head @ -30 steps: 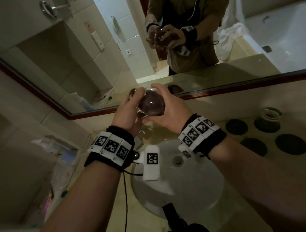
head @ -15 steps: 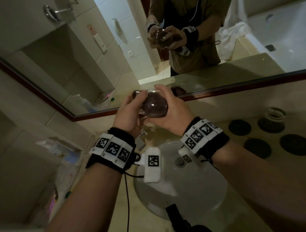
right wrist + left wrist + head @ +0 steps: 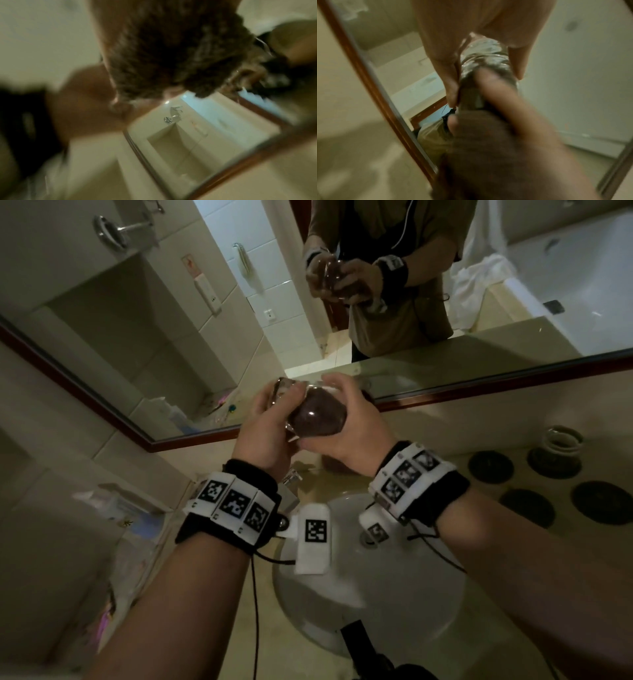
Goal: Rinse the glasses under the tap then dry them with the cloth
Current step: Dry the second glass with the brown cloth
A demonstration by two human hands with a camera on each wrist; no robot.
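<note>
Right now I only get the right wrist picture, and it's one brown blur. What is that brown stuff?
Observer: A brown cloth, pushed into a clear glass.
Operator: Who's holding the glass?
Observer: Both hands. The left hand grips one end and the right hand wraps the other.
Operator: What's underneath them?
Observer: A white sink, straight below the hands.
</note>
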